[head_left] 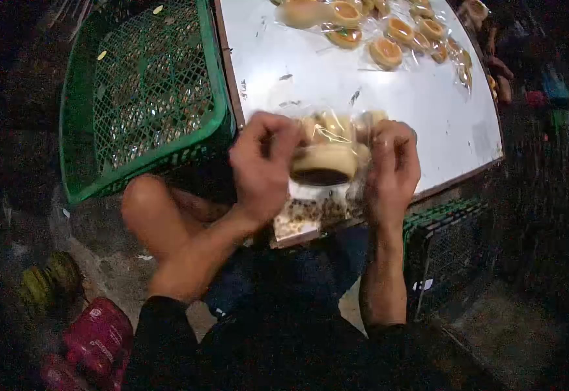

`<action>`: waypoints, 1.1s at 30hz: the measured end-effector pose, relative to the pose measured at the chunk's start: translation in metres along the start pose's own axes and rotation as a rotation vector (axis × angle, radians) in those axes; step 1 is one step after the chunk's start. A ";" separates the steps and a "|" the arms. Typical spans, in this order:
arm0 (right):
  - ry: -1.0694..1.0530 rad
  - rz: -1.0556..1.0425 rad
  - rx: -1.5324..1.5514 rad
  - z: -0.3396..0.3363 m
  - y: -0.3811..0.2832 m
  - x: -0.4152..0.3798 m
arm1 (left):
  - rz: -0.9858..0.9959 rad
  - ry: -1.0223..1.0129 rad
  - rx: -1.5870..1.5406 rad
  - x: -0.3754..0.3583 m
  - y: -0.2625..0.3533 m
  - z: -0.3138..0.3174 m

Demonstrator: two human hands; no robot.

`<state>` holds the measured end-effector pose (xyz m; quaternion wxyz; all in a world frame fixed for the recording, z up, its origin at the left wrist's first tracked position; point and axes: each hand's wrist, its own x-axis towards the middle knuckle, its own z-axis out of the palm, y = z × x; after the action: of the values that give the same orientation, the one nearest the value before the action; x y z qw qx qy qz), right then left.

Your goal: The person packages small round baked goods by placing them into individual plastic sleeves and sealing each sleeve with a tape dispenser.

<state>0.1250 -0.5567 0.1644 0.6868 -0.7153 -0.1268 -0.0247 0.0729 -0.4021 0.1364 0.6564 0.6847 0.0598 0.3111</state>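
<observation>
In front of me, over the table's near edge, is a clear plastic packet of round pale cakes (323,161), the front one with a dark brown underside. My left hand (263,168) is closed at the packet's left side, fingers bent and blurred by motion. At the opposite side, my right hand (394,163) pinches the clear plastic. Their fingertips partly cover the wrapping, so how many cakes are inside is not certain. Farther back lie several wrapped round pastries (386,52) with orange-brown centres.
A white-topped table (310,75) spreads out ahead, its near edge speckled brown. At left stands a large green plastic crate (216,124); another dark green crate (450,228) is low at right. A pink package (99,335) lies below left. Someone's bare knee (147,202) shows beside my left forearm.
</observation>
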 end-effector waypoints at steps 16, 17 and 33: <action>0.004 0.159 0.847 0.009 -0.025 -0.057 | 0.178 -0.148 0.048 -0.053 0.043 0.023; 0.030 0.093 0.649 0.012 -0.023 -0.054 | -0.044 -0.217 0.086 -0.048 0.047 0.018; -0.213 -0.451 -0.463 0.035 -0.007 -0.046 | -0.185 -0.211 -0.256 -0.013 0.013 -0.034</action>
<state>0.0741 -0.5291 0.1595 0.4663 -0.8047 -0.3439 -0.1291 0.0409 -0.3811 0.1421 0.7666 0.6159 0.0134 0.1812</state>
